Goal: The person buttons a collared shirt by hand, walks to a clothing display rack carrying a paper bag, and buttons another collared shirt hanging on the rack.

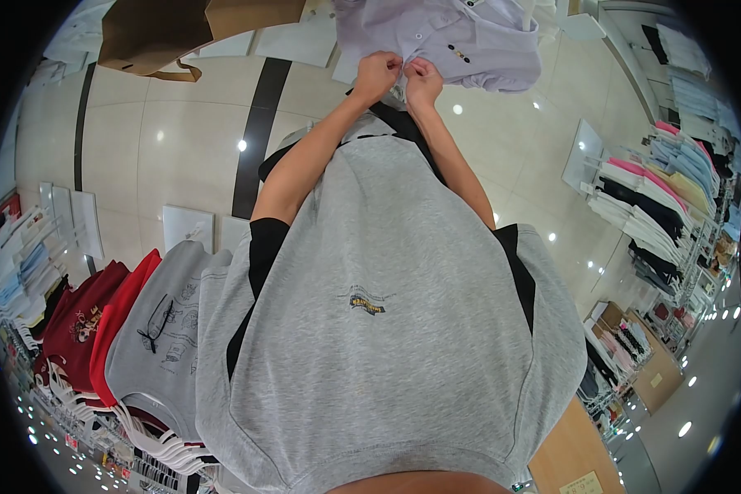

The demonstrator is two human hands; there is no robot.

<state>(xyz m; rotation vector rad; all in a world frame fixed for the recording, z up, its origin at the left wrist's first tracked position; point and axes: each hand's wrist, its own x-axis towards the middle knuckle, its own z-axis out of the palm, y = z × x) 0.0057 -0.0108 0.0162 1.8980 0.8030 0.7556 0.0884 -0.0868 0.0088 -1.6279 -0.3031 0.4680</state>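
At the top of the head view hangs a pale lavender shirt (490, 37) with a visible button and small dark ornaments. My left hand (378, 76) pinches at its lower edge, fingers closed. Close beside it, my right hand (422, 84) also has its fingertips together on the same edge. The fingertips nearly meet, and any small part between them is too small to make out. Below my hands, a loose grey sweatshirt (387, 239) with black panels and a small printed badge fills the middle of the view, between my bare forearms.
A brown paper bag (156, 45) stands at the upper left. Red and grey tops (169, 317) hang on white hangers at the lower left. Another clothes rack (654, 193) is on the right, with a wooden surface (575, 453) at the lower right. Glossy tiled floor (169, 136) shows behind.
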